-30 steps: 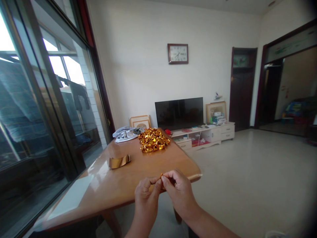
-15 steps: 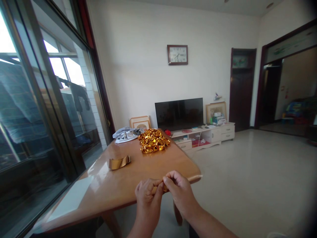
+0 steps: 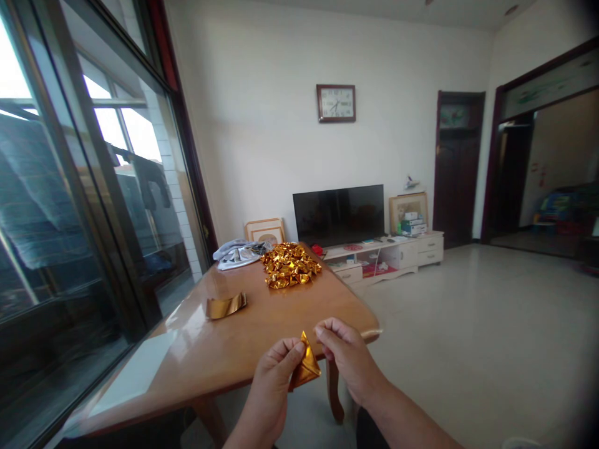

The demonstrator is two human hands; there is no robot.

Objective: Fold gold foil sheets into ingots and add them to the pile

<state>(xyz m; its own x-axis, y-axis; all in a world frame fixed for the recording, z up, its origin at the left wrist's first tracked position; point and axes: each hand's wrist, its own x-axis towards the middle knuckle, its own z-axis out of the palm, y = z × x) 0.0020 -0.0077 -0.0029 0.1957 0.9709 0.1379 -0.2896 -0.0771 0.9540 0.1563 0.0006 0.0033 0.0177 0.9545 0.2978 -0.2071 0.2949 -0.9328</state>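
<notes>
In the head view my left hand (image 3: 277, 369) pinches a folded piece of gold foil paper (image 3: 307, 363) between thumb and fingers, just off the table's near edge. The foil is shiny, with a pointed tip at the top. Close on its right is my right hand (image 3: 344, 352), thumb and fingertips pressed together, apart from the foil, with nothing visible in them. Farther up the wooden table (image 3: 187, 355) lies a heap of folded gold foil pieces (image 3: 291, 265). A curved stack of flat gold foil sheets (image 3: 226, 307) rests left of centre.
Grey-white cloth (image 3: 238, 254) lies at the table's far left corner. A white sheet (image 3: 135, 371) is along the near left side. Glass sliding doors (image 3: 107, 187) stand on the left. Beyond the table are a television (image 3: 337, 215) and a low white cabinet (image 3: 407, 254).
My hands have moved apart slightly. The right fingers have come off the foil, and the piece in my left hand, mostly hidden before, now shows as a pointed shape.
</notes>
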